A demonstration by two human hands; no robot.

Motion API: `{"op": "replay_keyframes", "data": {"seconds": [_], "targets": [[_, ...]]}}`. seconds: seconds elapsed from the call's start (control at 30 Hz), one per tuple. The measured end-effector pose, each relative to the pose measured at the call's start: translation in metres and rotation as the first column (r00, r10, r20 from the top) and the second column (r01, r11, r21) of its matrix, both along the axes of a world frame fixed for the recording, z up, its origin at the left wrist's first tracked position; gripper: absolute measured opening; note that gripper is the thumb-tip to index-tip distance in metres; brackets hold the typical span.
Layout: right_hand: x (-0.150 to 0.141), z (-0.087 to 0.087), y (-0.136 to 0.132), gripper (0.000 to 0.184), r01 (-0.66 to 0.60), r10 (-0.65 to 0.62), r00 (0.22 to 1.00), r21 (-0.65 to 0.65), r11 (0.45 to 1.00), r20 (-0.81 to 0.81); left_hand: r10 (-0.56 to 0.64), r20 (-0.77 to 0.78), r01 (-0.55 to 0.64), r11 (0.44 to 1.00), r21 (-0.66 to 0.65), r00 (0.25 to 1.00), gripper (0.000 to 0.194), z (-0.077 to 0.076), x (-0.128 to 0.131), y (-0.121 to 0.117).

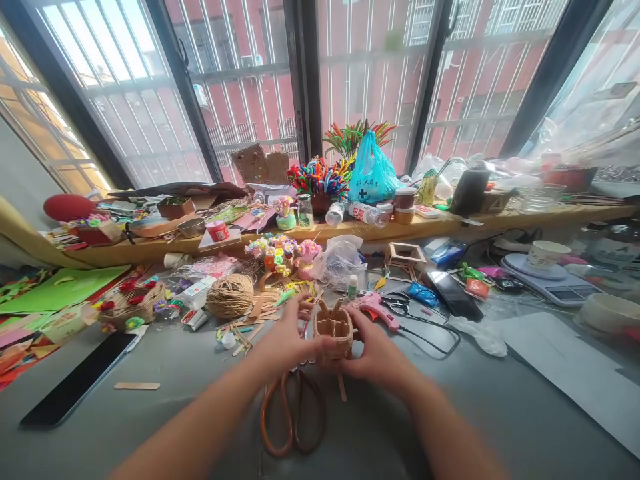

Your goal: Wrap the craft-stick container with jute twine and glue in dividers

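Observation:
Both my hands hold a small basket [334, 328] made of wooden sticks wound with twine, just above the grey table [200, 393]. My left hand [289, 340] grips its left side with the thumb against the wall and a finger raised. My right hand [373, 350] wraps its right side. Under my wrists lie scissors with brown handles [293, 413]. A pink glue gun [375, 308] rests just beyond my right hand, and a ball of twine [231, 295] sits to the left.
A black phone [80, 387] and a loose wooden stick [137, 385] lie at the left. Loose sticks [247, 327], paper flowers [280, 253], a second phone [453, 293], a kitchen scale with a bowl [545, 267] and coloured paper [60, 290] crowd the table. The windowsill holds jars and bags.

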State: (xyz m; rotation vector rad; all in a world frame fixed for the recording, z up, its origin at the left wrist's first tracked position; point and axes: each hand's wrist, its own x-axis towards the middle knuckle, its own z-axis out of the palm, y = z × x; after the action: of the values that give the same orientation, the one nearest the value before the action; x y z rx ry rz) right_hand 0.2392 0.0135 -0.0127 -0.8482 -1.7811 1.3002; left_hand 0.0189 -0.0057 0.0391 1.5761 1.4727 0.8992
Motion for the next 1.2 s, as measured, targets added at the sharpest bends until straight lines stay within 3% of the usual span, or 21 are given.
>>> {"op": "replay_keyframes", "data": {"seconds": [0.07, 0.1, 0.13, 0.2, 0.37, 0.5, 0.67, 0.87, 0.97, 1.1, 1.17, 1.2], "targets": [[0.007, 0.001, 0.002, 0.089, -0.027, 0.027, 0.999, -0.006, 1.0, 0.039, 0.069, 0.007, -0.07, 0.991, 0.113, 0.998, 0.06, 0.005, -0.027, 0.01], [0.01, 0.001, 0.002, 0.089, -0.04, 0.04, 0.996, -0.007, 0.999, 0.073, 0.113, -0.052, -0.104, 0.984, 0.142, 0.992, 0.048, 0.008, -0.042, 0.015], [0.012, 0.0, 0.003, 0.089, -0.049, 0.049, 0.993, -0.006, 0.999, 0.108, 0.192, -0.145, -0.164, 0.969, 0.183, 0.971, 0.044, 0.009, -0.056, 0.019], [0.015, -0.002, 0.004, 0.086, -0.061, 0.061, 0.986, -0.003, 0.998, 0.155, 0.223, -0.396, -0.15, 0.967, 0.207, 0.891, 0.043, 0.01, -0.081, 0.025], [0.016, -0.004, 0.005, 0.083, -0.05, 0.048, 0.985, 0.004, 0.999, 0.168, 0.15, -0.579, -0.049, 0.981, 0.187, 0.801, 0.022, -0.006, -0.104, 0.023], [0.015, -0.003, 0.005, 0.085, -0.057, 0.06, 0.977, -0.018, 0.998, 0.206, 0.099, -0.666, 0.027, 0.984, 0.176, 0.739, 0.02, -0.023, -0.095, 0.024], [0.016, -0.005, 0.008, 0.083, -0.027, 0.036, 0.983, -0.053, 0.998, 0.179, 0.061, -0.685, 0.043, 0.99, 0.133, 0.726, 0.013, -0.037, -0.08, 0.044], [0.022, -0.005, 0.018, 0.083, 0.01, -0.008, 1.0, -0.148, 0.989, 0.016, 0.064, -0.638, 0.004, 0.995, 0.104, 0.767, 0.007, -0.028, -0.083, 0.066], [0.024, -0.002, 0.019, 0.083, 0.047, -0.06, 0.997, -0.217, 0.975, -0.053, 0.058, -0.565, -0.003, 0.995, 0.099, 0.823, 0.011, -0.018, -0.078, 0.056], [0.025, 0.005, 0.017, 0.076, 0.15, -0.2, 0.963, -0.257, 0.955, -0.183, -0.075, -0.44, 0.079, 0.997, -0.01, 0.895, 0.027, -0.014, -0.039, 0.021], [0.025, 0.008, 0.017, 0.072, 0.163, -0.23, 0.944, -0.27, 0.949, -0.237, -0.173, -0.416, 0.132, 0.983, -0.125, 0.893, 0.019, -0.017, -0.013, 0.004], [0.025, 0.009, 0.016, 0.071, 0.162, -0.233, 0.94, -0.277, 0.947, -0.248, -0.183, -0.477, 0.137, 0.982, -0.129, 0.86, 0.014, -0.018, -0.001, -0.002]]}}
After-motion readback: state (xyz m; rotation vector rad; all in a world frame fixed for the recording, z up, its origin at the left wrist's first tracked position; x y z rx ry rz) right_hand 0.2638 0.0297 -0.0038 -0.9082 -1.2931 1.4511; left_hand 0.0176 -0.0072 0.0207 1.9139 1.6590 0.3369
